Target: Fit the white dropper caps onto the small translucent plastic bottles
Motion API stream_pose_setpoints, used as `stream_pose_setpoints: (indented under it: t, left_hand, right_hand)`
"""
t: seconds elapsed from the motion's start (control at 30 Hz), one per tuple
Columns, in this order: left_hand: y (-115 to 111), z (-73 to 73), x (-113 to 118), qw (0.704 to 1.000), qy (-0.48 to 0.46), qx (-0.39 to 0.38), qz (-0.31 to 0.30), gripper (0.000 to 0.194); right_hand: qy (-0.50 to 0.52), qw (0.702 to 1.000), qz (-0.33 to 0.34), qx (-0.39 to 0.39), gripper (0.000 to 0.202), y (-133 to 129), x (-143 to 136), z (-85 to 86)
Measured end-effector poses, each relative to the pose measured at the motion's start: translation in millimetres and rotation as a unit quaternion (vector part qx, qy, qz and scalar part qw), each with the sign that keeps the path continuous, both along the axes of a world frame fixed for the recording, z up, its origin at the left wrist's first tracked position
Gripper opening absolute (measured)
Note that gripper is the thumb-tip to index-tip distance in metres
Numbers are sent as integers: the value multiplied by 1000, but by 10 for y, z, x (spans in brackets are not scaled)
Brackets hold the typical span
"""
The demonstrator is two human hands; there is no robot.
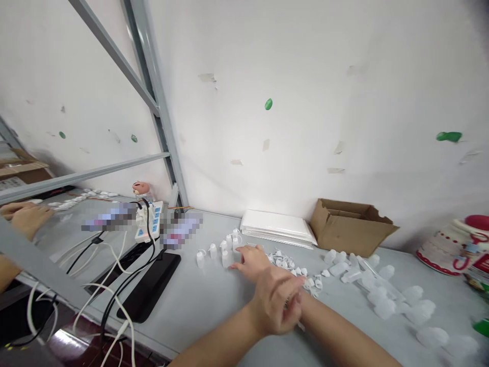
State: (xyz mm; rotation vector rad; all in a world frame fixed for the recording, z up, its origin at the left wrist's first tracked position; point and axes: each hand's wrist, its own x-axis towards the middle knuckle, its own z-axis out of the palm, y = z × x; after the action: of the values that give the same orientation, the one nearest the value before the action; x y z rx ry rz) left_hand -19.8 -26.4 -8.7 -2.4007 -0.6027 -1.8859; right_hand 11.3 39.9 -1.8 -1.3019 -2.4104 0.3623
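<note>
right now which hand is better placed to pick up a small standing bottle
Probably the right hand: it looks open and is right beside the small bottles. The left hand is farther from them, crossing over the right forearm.

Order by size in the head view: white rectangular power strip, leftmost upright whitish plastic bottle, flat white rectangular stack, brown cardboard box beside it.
1. Brown cardboard box
2. Flat white rectangular stack
3. White rectangular power strip
4. Leftmost upright whitish plastic bottle
</note>
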Motion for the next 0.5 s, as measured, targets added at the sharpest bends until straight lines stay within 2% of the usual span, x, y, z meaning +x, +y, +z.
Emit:
stream_pose_setpoints:
  t: [0.07,0.13,0.17,0.23,0.33,0.4,0.5]
  left_hand:
    - [48,18,-13,996,-80,-41,22,45]
    - [104,45,-19,983,-126,-125,36,38]
    - [132,61,-19,975,-128,-173,50,36]
    - [178,92,-11,954,-98,-270,86,32]
    - [216,116,9,921,-27,-373,110,27]
    - [226,108,18,908,21,-402,120,26]
    - [248,67,12,894,80,-416,145,27]
  right_hand:
    - [-1,1000,-19,19,19,-71,259,51]
    - [-8,998,-42,37,15,-157,583,88]
    - [-18,994,-85,74,16,-197,759,98]
    - [-38,978,-172,113,19,-264,1122,105]
    - [-56,959,-248,130,22,-311,1633,106]
    - [-112,929,-319,154,21,-304,1903,116]
    - [-136,914,-348,155,21,-243,2137,134]
